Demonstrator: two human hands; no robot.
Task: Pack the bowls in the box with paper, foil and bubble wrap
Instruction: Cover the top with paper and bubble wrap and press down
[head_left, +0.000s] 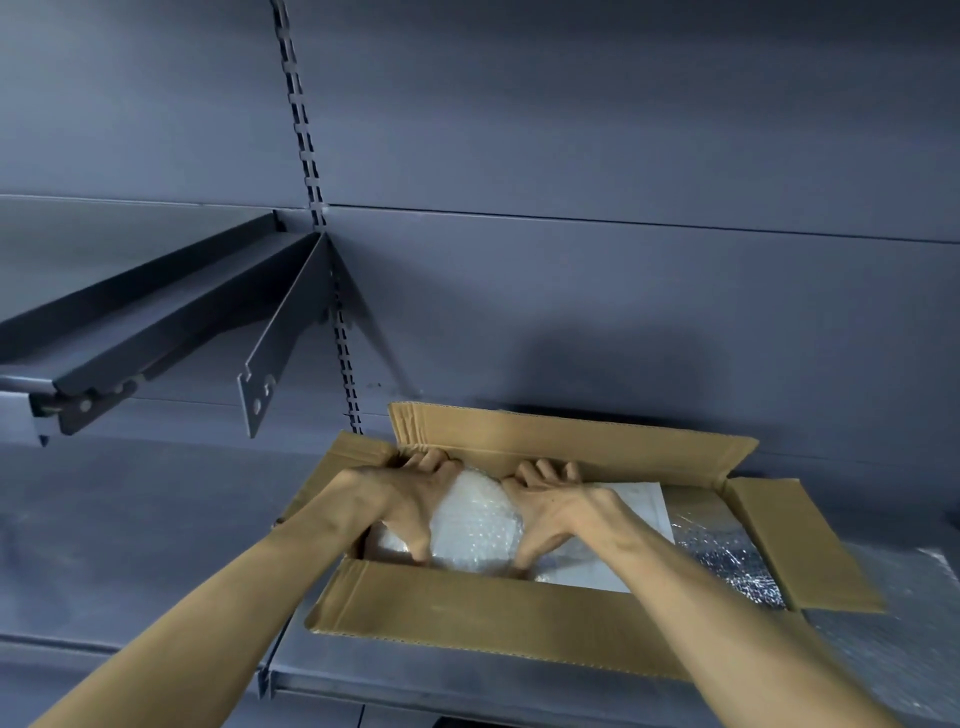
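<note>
The left grip and the right grip both hold a bubble-wrapped bundle, one on each side, with the fingers curled over its far edge. The bundle is between them, inside the open cardboard box. Just right of the right grip lies white paper, and beyond it shiny foil. The box stands on a grey shelf.

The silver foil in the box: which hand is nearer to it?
Right. The right hand holds the bubble-wrapped bundle on the foil side; the left hand holds its opposite side.
</note>
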